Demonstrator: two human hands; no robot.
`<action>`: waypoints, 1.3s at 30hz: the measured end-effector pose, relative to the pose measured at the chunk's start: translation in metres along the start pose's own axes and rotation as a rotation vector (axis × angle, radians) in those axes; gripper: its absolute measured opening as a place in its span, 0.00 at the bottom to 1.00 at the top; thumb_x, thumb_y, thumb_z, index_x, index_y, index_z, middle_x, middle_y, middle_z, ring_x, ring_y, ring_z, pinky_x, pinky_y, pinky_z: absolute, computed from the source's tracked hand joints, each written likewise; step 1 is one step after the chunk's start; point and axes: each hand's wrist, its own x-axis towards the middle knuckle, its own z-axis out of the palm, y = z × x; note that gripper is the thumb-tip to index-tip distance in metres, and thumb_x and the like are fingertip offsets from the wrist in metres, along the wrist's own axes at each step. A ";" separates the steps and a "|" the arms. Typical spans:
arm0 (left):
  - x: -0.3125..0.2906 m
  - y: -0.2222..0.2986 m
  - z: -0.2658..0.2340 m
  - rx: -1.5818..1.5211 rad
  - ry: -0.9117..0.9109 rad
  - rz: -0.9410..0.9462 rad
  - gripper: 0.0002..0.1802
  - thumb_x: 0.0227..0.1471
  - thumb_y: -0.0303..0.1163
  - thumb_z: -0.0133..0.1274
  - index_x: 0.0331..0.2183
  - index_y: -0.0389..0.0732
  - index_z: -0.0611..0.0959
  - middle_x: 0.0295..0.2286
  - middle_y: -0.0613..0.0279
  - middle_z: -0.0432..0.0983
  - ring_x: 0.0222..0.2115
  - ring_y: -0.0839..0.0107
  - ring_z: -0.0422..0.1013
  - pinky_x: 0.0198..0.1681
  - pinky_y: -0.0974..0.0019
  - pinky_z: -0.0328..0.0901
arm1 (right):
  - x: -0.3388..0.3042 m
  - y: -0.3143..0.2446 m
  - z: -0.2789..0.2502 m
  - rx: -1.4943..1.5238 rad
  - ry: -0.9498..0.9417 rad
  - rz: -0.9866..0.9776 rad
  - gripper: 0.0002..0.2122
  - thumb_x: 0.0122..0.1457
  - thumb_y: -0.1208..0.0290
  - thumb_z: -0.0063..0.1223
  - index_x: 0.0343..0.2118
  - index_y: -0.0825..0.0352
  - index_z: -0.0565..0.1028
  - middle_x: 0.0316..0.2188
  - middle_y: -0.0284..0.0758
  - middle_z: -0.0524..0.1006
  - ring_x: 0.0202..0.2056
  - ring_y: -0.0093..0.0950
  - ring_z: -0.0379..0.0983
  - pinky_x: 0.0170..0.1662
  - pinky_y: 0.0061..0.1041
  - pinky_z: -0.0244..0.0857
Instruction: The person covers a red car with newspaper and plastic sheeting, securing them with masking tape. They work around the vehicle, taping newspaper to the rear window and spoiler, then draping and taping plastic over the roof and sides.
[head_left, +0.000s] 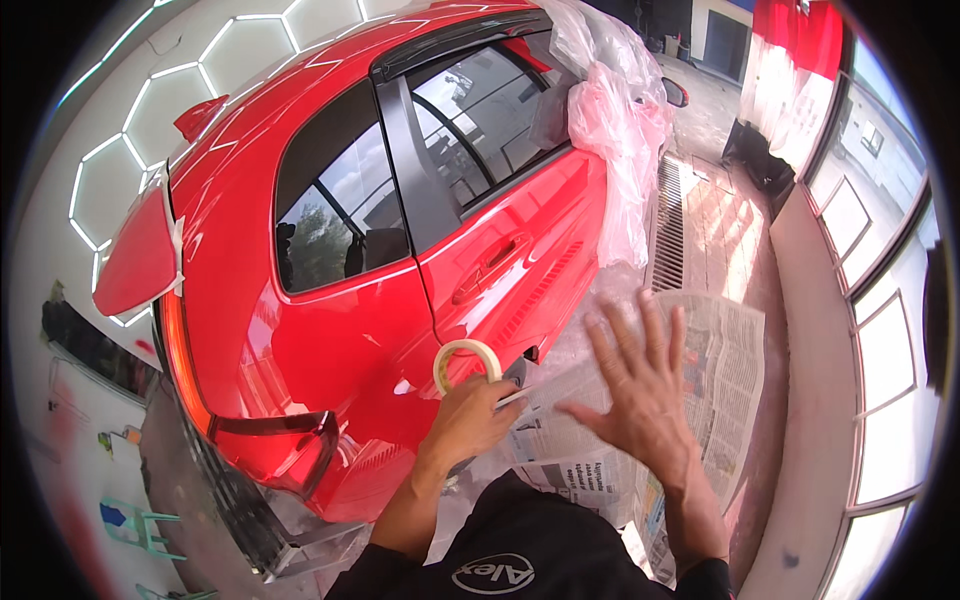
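My left hand point(470, 425) is closed round a roll of cream masking tape point(489, 357), held close to the red car's rear side. A pale narrow strip point(515, 395) sticks out from its fingers toward the sheet on the right; I cannot tell whether it is tape. My right hand point(640, 400) is open, fingers spread, over sheets of newspaper point(735, 365). Whether the palm touches the paper is not clear. The car's rear door point(500, 270) and its rear light point(285, 450) lie just beyond and left of my left hand.
Clear plastic sheeting point(620, 150) covers the car's front part. A floor grate point(668, 225) runs beside the car. A low wall with windows point(870, 350) stands on the right. At the lower left is a green stool point(140, 530). Hexagonal lights point(125, 140) shine at upper left.
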 end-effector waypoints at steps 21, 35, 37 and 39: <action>0.176 -0.031 -0.012 -0.003 0.755 -0.093 0.10 0.53 0.32 0.70 0.35 0.38 0.90 0.33 0.56 0.82 0.38 0.54 0.76 0.43 0.51 0.67 | 0.406 0.224 0.121 0.574 0.990 -0.122 0.12 0.77 0.68 0.50 0.52 0.72 0.73 0.41 0.38 0.75 0.40 0.24 0.74 0.46 0.23 0.70; 0.264 -0.026 -0.171 1.202 1.087 -0.340 0.15 0.58 0.36 0.67 0.46 0.43 0.85 0.41 0.55 0.78 0.43 0.50 0.72 0.49 0.45 0.62 | 0.523 0.268 0.344 0.500 0.553 0.157 0.26 0.66 0.45 0.60 0.61 0.54 0.79 0.63 0.48 0.66 0.65 0.47 0.59 0.65 0.52 0.53; 0.283 -0.010 -0.168 1.184 1.131 -0.286 0.33 0.57 0.29 0.63 0.62 0.40 0.73 0.44 0.44 0.76 0.43 0.45 0.71 0.47 0.41 0.64 | 0.521 0.268 0.348 0.385 0.562 0.152 0.33 0.61 0.35 0.61 0.63 0.52 0.78 0.67 0.48 0.61 0.72 0.47 0.49 0.69 0.59 0.43; 0.314 0.006 -0.151 1.026 1.073 -0.162 0.39 0.56 0.25 0.60 0.66 0.35 0.65 0.47 0.34 0.74 0.41 0.40 0.71 0.47 0.38 0.65 | 0.518 0.275 0.355 0.409 0.519 0.173 0.40 0.55 0.28 0.63 0.64 0.50 0.77 0.72 0.45 0.55 0.76 0.48 0.38 0.71 0.63 0.33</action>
